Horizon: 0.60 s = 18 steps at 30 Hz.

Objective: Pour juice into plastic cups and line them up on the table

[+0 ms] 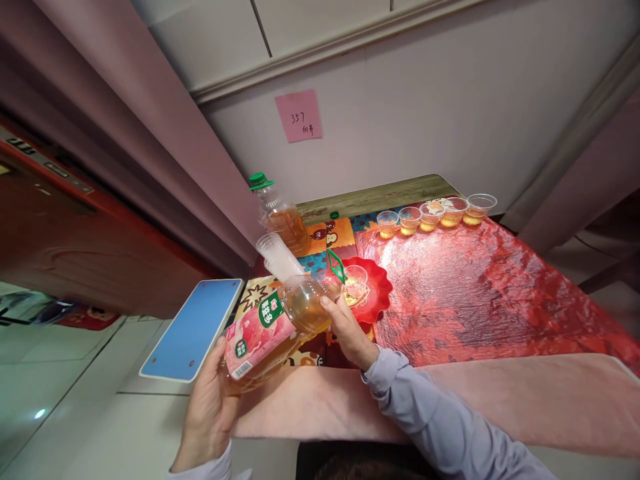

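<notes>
A large plastic juice bottle (265, 333) with a pink label is tilted, its neck toward the upper right. My left hand (207, 393) grips it around the base, and my right hand (349, 330) is closed around the shoulder near the neck. A green carrying ring (337, 265) is at the neck end. Just beyond the mouth, a clear plastic cup (356, 280) stands in a red scalloped dish (384, 287); pale liquid shows in the cup. Whether juice is flowing cannot be made out. Behind the bottle lies a stack of clear cups (280, 257).
Several cups of amber juice (429, 217) line the table's back right. A second juice bottle (287, 223) with a green cap stands back left, near a loose green cap (335, 215). A blue stool (193, 330) is left of the table; a pink note (299, 117) is on the wall.
</notes>
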Motion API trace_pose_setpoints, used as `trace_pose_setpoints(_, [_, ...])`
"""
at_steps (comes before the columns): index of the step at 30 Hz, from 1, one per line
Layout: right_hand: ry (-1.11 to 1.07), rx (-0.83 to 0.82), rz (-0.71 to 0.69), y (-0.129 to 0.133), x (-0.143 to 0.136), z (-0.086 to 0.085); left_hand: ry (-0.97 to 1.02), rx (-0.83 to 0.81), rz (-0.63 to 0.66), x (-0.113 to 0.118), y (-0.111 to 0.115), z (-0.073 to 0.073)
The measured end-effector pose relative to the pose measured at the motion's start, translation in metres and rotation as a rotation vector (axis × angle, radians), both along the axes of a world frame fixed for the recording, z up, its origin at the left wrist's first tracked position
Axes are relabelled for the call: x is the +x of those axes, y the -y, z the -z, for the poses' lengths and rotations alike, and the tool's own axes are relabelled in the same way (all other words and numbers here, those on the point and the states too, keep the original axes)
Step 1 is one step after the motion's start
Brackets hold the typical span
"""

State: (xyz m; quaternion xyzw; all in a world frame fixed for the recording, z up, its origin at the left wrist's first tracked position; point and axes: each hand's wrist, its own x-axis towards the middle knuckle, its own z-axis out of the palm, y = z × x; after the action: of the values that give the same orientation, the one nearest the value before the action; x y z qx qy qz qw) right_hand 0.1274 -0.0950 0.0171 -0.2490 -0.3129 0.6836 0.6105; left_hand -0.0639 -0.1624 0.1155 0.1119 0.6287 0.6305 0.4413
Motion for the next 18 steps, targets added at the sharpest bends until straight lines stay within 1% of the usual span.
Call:
trace_pose_setpoints(5, [-0.025,-0.008,-0.026,-0.0014,-0.0017,0.0026,-0.032,-0.001,0.044,-0.0013,0.0016,-0.001])
trace_pose_setpoints(10, [-0.052,-0.017,-0.023,-0.0028,-0.0024,0.0032,-0.046,-0.001,0.067,-0.0026,0.002,0.0002])
trace_pose_setpoints(18, [-0.072,-0.03,-0.048,-0.0033,-0.0036,0.004,-0.061,-0.025,0.067,-0.0031,0.001,-0.0005])
